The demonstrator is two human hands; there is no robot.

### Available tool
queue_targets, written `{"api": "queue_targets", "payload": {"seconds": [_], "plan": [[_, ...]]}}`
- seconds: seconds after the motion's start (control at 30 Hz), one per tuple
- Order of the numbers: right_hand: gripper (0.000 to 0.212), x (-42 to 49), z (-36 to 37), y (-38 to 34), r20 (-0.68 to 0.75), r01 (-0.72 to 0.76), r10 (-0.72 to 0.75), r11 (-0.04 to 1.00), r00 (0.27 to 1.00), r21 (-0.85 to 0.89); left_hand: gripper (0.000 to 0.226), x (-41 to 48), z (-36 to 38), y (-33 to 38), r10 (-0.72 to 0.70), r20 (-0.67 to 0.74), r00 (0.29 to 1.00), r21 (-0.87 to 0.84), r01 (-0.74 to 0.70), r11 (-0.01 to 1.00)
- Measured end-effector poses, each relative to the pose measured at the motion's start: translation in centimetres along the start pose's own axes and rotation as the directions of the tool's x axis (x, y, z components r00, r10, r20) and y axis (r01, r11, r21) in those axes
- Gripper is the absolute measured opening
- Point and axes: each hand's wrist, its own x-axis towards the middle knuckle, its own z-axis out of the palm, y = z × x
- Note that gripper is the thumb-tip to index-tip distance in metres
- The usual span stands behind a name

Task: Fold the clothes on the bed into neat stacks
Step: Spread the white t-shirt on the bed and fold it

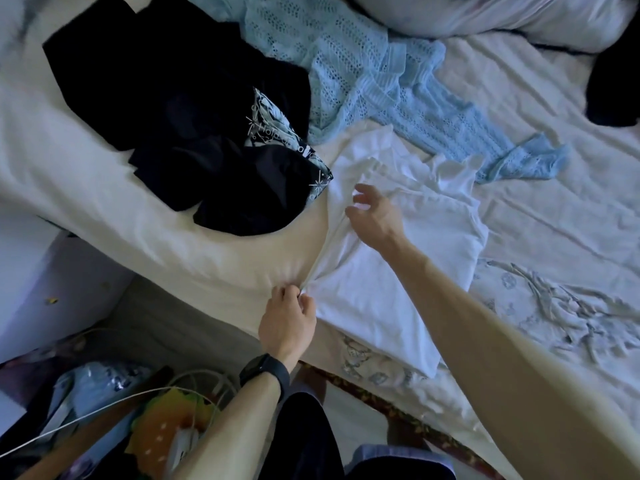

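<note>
A white T-shirt [391, 271] lies partly folded on the bed [104, 202] near its front edge. My left hand [287, 317], with a black watch on the wrist, pinches the shirt's lower left corner and pulls the edge taut. My right hand [372, 216] hovers over the shirt's left edge with fingers spread and relaxed, holding nothing. A heap of black clothes [194, 112] with a patterned piece lies to the left. A light blue knitted garment [374, 81] is spread behind the shirt.
A crumpled pale printed cloth [561, 306] lies at the right. A pillow [502, 15] sits at the back, a dark item [613, 84] at the far right. Beside the bed, the floor holds cables and colourful clutter [166, 420].
</note>
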Motion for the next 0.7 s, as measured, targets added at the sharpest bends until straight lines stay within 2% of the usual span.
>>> {"api": "queue_targets", "payload": {"seconds": [0.07,0.13,0.2,0.27,0.3,0.37,0.43,0.5,0.6,0.67,0.7], "plan": [[0.044,-1.8,-0.3,1.3,-0.038,0.003,0.006,0.974,0.999,0.227,0.026,0.0,-0.1,-0.2,0.008,0.023,1.000,-0.005,-0.008,1.000],[0.030,-4.5,-0.6,3.6,-0.185,0.019,0.053,0.930,0.981,0.368,0.021,0.1,-0.2,-0.3,0.029,0.048,0.998,-0.064,-0.026,0.998],[0.021,-7.7,-1.0,7.0,-0.378,0.001,0.154,0.925,0.913,0.379,0.017,0.6,-0.2,-0.4,0.036,0.046,0.998,-0.156,-0.028,0.987],[0.032,-11.1,-1.2,11.0,-0.500,-0.119,0.305,0.921,0.810,0.371,0.020,0.9,-0.3,-0.3,0.006,0.031,1.000,-0.259,0.002,0.966],[0.045,-12.6,-1.2,13.1,-0.506,-0.214,0.385,0.907,0.772,0.362,0.025,1.0,-0.4,-0.3,-0.025,0.031,0.999,-0.329,0.034,0.944],[0.066,-15.0,-1.0,16.9,-0.402,-0.390,0.545,0.827,0.736,0.406,0.041,1.1,-0.5,0.0,-0.107,0.085,0.991,-0.455,0.134,0.880],[0.060,-16.5,-0.8,19.2,-0.188,-0.461,0.639,0.699,0.746,0.547,0.050,1.1,-0.6,0.2,-0.145,0.195,0.970,-0.438,0.219,0.872],[0.041,-17.2,-0.7,20.4,-0.080,-0.472,0.627,0.658,0.775,0.586,0.049,1.4,-0.7,0.0,-0.157,0.297,0.942,-0.347,0.260,0.901],[0.032,-17.4,-0.7,21.2,-0.174,-0.436,0.610,0.711,0.773,0.551,0.030,1.8,-0.8,-0.6,-0.128,0.332,0.934,-0.296,0.232,0.926],[0.032,-17.4,-0.7,21.5,-0.217,-0.421,0.600,0.734,0.770,0.533,0.021,1.4,-0.9,-0.5,-0.098,0.292,0.951,-0.329,0.196,0.924],[0.032,-17.4,-0.6,21.7,-0.193,-0.416,0.594,0.726,0.781,0.548,0.016,1.2,-0.9,-0.4,-0.085,0.262,0.961,-0.337,0.174,0.925]]}}
